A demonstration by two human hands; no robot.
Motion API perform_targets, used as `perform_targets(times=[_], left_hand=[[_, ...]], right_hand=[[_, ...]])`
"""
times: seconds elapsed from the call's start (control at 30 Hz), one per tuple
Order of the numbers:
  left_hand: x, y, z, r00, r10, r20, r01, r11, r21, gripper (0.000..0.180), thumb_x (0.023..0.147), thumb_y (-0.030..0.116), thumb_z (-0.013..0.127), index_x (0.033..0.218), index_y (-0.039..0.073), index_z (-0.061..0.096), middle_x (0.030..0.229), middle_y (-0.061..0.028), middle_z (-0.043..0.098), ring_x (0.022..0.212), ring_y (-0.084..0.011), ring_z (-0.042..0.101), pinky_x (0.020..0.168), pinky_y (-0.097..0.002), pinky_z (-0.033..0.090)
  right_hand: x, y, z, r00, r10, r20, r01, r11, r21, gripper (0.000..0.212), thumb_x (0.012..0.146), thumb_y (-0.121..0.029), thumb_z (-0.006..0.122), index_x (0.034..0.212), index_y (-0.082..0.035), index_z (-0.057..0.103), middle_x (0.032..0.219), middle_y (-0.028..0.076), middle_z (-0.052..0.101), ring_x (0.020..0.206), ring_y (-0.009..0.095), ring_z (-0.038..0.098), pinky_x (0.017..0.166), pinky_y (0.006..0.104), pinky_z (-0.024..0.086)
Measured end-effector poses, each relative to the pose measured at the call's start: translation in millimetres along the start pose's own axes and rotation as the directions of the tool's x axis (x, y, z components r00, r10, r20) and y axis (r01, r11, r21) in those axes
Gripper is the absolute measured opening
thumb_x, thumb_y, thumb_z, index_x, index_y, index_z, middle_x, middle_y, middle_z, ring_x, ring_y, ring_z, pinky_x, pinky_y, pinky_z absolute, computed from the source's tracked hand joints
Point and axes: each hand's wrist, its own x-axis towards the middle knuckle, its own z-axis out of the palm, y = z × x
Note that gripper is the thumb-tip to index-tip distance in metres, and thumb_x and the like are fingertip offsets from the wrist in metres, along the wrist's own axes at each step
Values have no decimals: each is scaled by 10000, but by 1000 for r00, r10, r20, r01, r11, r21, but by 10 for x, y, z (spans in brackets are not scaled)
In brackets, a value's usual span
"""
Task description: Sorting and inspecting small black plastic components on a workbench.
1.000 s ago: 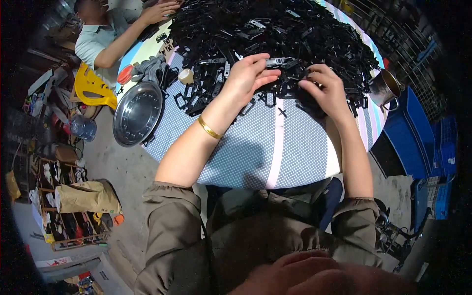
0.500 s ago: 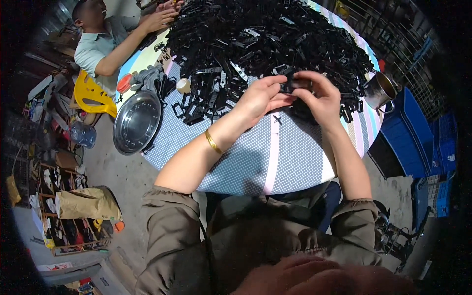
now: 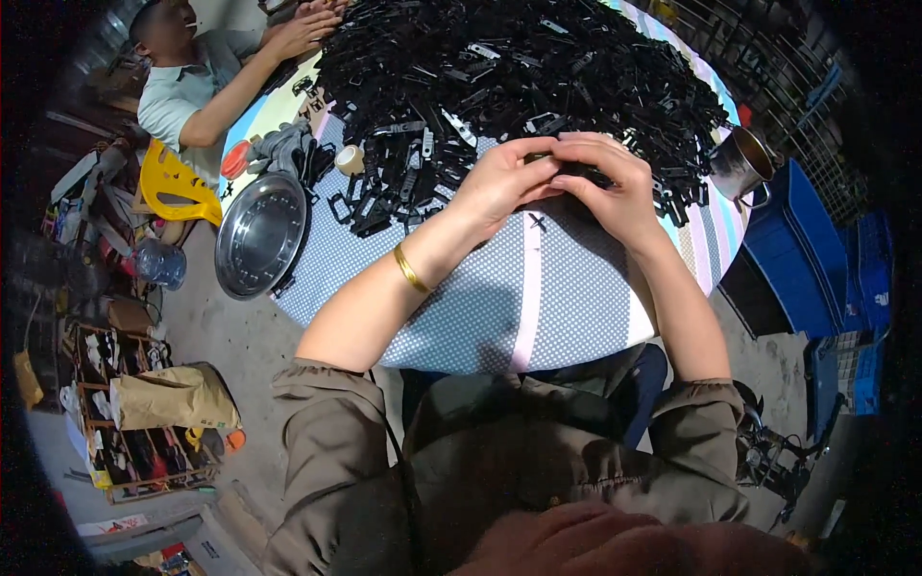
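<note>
Grip of both hands (image 3: 567, 182) now nearer, lower.

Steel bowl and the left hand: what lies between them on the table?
Head view: loose black parts spilled from the pile, on dotted cloth, lie between the steel bowl and the left hand.
</note>
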Motion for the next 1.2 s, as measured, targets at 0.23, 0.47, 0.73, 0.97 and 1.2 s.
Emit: perform_targets(times=[0.23, 0.47, 0.73, 0.97, 1.2], left_hand=[[37, 38, -9, 993, 97, -71, -80, 974, 211, 387, 847, 9, 504, 1211, -61, 392, 980, -109, 576, 799, -141, 603, 691, -221, 521], [24, 109, -51, 991, 131, 39, -135, 982, 131, 434, 852, 63, 527, 1237, -55, 366, 1027, -135, 578, 885, -175, 600, 795, -278, 514], [-117, 74, 152, 982, 45, 184, -107, 934, 341, 315, 839, 110, 539, 1123, -9, 474, 965, -84, 586, 875, -153, 582, 760, -263, 498], [-309, -143, 369, 770, -184, 611, -506, 409, 760, 224, 808, 179, 565, 965, 18, 563, 965, -127, 571, 964, -263, 531, 890, -359, 397], [-3, -272, 74, 786, 317, 530, -425, -344, 837, 287, 785, 177, 578, 1037, 45, 538, 1118, -114, 504, 1177, -321, 371, 988, -483, 276]], right_hand=[[-74, 129, 116, 939, 342, 27, -327, 872, 364, 304, 793, -152, 612, 1061, -11, 586, 1092, 115, 567, 1091, 194, 482, 911, 297, 381], [-18, 84, -125, 824, 500, 268, -567, 716, 407, 246, 814, -164, 592, 999, -4, 626, 857, 33, 626, 782, 92, 564, 718, 218, 440], [37, 325, -331, 844, 513, 155, -502, 654, 566, 475, 909, -387, 414, 1059, 42, 551, 929, 110, 624, 832, 167, 598, 798, 289, 457], [-84, 514, -462, 860, 510, -9, -496, 832, -247, 185, 775, -183, 639, 849, -14, 637, 744, 44, 635, 655, 110, 564, 593, 258, 453], [-170, 523, -303, 924, 349, 154, -208, 800, -563, 198, 682, -240, 680, 800, -82, 658, 824, 94, 621, 828, 276, 574, 752, 377, 447]])
